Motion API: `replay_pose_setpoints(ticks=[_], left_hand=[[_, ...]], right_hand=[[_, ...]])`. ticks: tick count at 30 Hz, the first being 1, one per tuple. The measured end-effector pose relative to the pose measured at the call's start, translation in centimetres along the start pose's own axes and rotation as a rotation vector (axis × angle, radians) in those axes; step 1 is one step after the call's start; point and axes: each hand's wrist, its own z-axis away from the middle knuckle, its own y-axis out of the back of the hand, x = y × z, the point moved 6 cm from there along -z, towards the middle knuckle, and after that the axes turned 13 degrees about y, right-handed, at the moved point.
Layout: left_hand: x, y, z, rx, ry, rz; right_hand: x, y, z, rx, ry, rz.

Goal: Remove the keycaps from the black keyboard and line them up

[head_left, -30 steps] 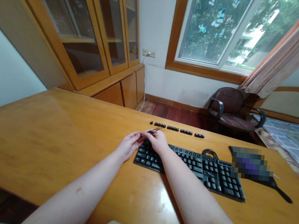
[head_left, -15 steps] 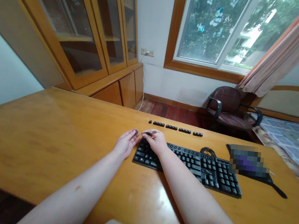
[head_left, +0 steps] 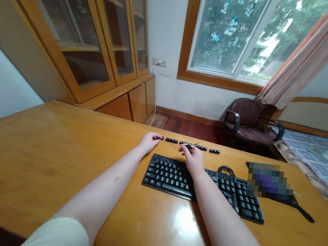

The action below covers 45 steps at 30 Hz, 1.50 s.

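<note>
At the far side of the desk, my left hand [head_left: 150,142] has its fingertips closed on a small black keycap [head_left: 162,138] at the left end of the keycap row. My right hand [head_left: 194,160] is above the back of the black keyboard [head_left: 170,175], holding a keycap puller [head_left: 189,146] with a dark middle. Thin wire loops stick out of its left end, and metal prongs point right. Several black keycaps [head_left: 171,140] stand in groups along the far edge, partly hidden behind my right hand. My right forearm covers part of the keyboard.
A coiled black cable [head_left: 226,170] lies behind the keyboard. To the right is a dark pouch [head_left: 283,202], partly blurred out, with a strap. The wooden desk [head_left: 59,158] ends just beyond the keycaps; a chair [head_left: 247,120] stands past it.
My left hand has carried a keycap away from the keyboard's left end to the far keycap row. My right hand has moved right with the puller, uncovering the keyboard's left part.
</note>
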Motion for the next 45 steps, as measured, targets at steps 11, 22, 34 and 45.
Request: replay_pose_setpoints(ticks=[11,22,34,45], left_hand=[[-1.1,-1.2,-0.6,-0.027,-0.177,-0.351],[-1.3,-0.9,-1.0,0.061,-0.179,-0.466],[-1.0,-1.1,-0.6,0.070,-0.158,-0.486],[-1.2,-1.2,-0.8,0.073,-0.141,-0.481]], right_hand=[[-0.8,-0.6,0.1,-0.104,0.049,0.148],[-1.2,-0.6,0.1,-0.115,0.070,0.169],[-1.8,-1.2,0.1,-0.165,0.106,0.205],[-1.6,-1.8,0.2,-0.224,0.115,0.194]])
